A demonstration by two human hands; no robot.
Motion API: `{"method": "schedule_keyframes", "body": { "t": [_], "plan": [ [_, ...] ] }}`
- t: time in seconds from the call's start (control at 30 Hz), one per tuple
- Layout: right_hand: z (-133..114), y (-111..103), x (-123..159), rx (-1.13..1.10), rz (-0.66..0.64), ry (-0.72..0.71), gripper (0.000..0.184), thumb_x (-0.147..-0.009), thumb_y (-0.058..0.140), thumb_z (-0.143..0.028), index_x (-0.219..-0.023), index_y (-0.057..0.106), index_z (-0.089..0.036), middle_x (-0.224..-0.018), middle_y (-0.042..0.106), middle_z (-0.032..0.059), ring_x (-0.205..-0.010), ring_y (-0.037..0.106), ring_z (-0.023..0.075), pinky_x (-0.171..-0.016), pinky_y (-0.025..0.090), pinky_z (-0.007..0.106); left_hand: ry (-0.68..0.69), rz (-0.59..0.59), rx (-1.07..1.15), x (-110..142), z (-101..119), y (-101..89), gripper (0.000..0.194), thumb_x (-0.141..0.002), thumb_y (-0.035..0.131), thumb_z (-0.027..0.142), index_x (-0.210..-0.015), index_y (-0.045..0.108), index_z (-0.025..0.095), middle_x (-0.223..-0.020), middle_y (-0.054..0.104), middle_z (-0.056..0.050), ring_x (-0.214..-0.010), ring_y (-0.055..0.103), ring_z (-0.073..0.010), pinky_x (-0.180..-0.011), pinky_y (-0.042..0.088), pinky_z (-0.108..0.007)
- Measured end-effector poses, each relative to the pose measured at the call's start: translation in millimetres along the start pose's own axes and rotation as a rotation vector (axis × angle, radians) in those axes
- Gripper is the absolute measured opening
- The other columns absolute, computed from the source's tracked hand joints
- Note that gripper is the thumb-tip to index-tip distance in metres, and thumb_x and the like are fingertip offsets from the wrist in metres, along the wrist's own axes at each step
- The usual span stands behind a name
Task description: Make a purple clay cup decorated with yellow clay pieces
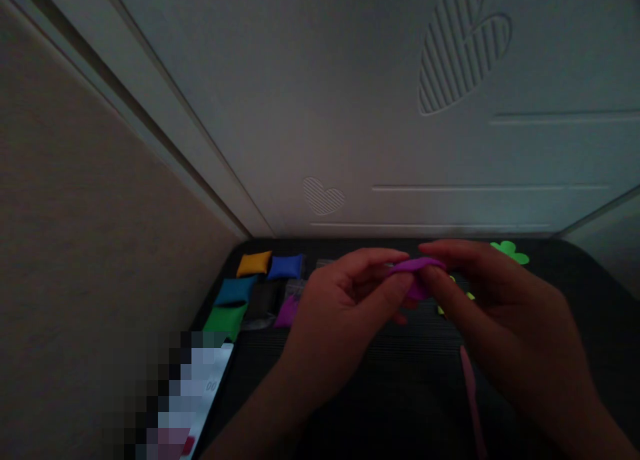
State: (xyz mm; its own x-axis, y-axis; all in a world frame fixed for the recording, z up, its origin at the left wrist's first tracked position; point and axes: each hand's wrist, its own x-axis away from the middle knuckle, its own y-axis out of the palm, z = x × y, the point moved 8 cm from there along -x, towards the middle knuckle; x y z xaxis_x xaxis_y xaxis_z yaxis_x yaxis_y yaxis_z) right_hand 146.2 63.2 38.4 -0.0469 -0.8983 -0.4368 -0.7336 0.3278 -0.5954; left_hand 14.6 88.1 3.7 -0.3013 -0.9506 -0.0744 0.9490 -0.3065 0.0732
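Purple piece [420, 285] pinched between fingers of left hand [335, 317] and right hand [510, 320]. Left of hands, on surface [400, 387]: clear packet [296, 286], purple filling [287, 312] inside; black packet [263, 301] beside.

A pale panel [300, 100] with striped hearts [465, 60] is standing behind the dark table [400, 360], and a lit screen [213, 387] is glowing near the brownish wall [100, 200].

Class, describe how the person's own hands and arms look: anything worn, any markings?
The left hand and right hand are bare, without gloves. No sleeve, watch or bracelet shows, nor any ring on the visible fingers. It is too dim to make out small markings.
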Motion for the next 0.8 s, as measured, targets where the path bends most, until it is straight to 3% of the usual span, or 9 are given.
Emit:
{"method": "schedule_keyframes", "body": {
  "t": [0.07, 0.2, 0.33, 0.43, 0.57, 0.67, 0.73, 0.8],
  "plan": [
    [6, 2, 1, -0.089, -0.022, 0.057, 0.014, -0.08, 0.058, -0.028, -0.094, 0.058, -0.03, -0.082, 0.066, -0.0053, -0.07, 0.062, 0.0103, -0.058, 0.047, 0.02, -0.024, -0.055, 0.129, -2, -2, 2.7, 0.013, -0.081, 0.058, 0.026, -0.092, 0.066, 0.024, -0.08, 0.068, 0.004, -0.067, 0.062, -0.008, -0.053, 0.052, -0.015],
    [10, 8, 1, -0.237, -0.109, 0.099, 0.007, -0.081, 0.057, -0.029, -0.088, 0.058, -0.028, -0.077, 0.064, -0.0044, -0.066, 0.061, 0.0107, -0.055, 0.046, 0.022, -0.019, -0.022, 0.184, -5, -2, -0.7, 0.014, -0.082, 0.057, 0.025, -0.082, 0.068, 0.018, -0.072, 0.065, 0.002, -0.061, 0.058, -0.0068, -0.052, 0.051, -0.015],
    [9, 9, 0, -0.266, -0.101, 0.089, 0.007, -0.082, 0.056, -0.028, -0.088, 0.058, -0.029, -0.079, 0.064, -0.0045, -0.068, 0.06, 0.0112, -0.057, 0.045, 0.023, -0.085, 0.041, 0.488, -8, -9, 3.2, 0.026, -0.084, 0.052, 0.035, -0.084, 0.067, 0.014, -0.082, 0.067, -0.003, -0.078, 0.061, -0.0118, -0.07, 0.051, -0.02],
    [2, 16, -3, -0.097, -0.084, -0.018, 0.007, -0.08, 0.057, -0.028, -0.085, 0.061, -0.026, -0.084, 0.063, -0.0018, -0.077, 0.058, 0.0148, -0.067, 0.044, 0.03, -0.282, 0.008, 0.872, -9, -25, 23.3, 0.046, -0.088, 0.037, 0.045, -0.091, 0.066, 0.009, -0.094, 0.066, -0.01, -0.092, 0.061, -0.0177, -0.083, 0.049, -0.027],
    [-10, 24, -5, 0.199, -0.029, -0.212, 0.009, -0.077, 0.06, -0.028, -0.082, 0.065, -0.023, -0.086, 0.059, 0.0036, -0.083, 0.052, 0.0199, -0.074, 0.041, 0.038, -0.409, 0.033, 1.16, -9, -39, 37.8, 0.041, -0.09, 0.035, 0.036, -0.091, 0.065, 0.008, -0.096, 0.066, -0.011, -0.095, 0.061, -0.0177, -0.088, 0.047, -0.028],
    [-10, 17, -4, 0.2, 0.043, -0.219, 0.021, -0.075, 0.061, -0.028, -0.095, 0.062, -0.02, -0.097, 0.056, 0.0072, -0.092, 0.051, 0.0216, -0.08, 0.042, 0.039, -0.385, 0.097, 1.213, -11, -43, 32.8, 0.035, -0.09, 0.038, 0.031, -0.086, 0.065, 0.009, -0.091, 0.067, -0.009, -0.089, 0.063, -0.0161, -0.085, 0.048, -0.027],
    [-5, 11, -3, 0.104, 0.078, -0.15, 0.036, -0.074, 0.062, -0.03, -0.108, 0.055, -0.021, -0.111, 0.052, 0.009, -0.103, 0.049, 0.0227, -0.084, 0.043, 0.039, -0.374, 0.124, 1.21, -10, -42, 29.7, 0.035, -0.089, 0.039, 0.031, -0.082, 0.066, 0.009, -0.086, 0.068, -0.008, -0.082, 0.065, -0.0152, -0.081, 0.05, -0.027],
    [6, 15, -4, -0.031, 0.017, -0.037, 0.053, -0.071, 0.065, -0.033, -0.12, 0.046, -0.024, -0.121, 0.047, 0.0083, -0.108, 0.048, 0.0227, -0.085, 0.044, 0.038, -0.383, 0.112, 1.198, -8, -41, 31.4, 0.039, -0.089, 0.038, 0.031, -0.077, 0.067, 0.009, -0.08, 0.069, -0.008, -0.078, 0.065, -0.0152, -0.08, 0.051, -0.028]
  ]
}}
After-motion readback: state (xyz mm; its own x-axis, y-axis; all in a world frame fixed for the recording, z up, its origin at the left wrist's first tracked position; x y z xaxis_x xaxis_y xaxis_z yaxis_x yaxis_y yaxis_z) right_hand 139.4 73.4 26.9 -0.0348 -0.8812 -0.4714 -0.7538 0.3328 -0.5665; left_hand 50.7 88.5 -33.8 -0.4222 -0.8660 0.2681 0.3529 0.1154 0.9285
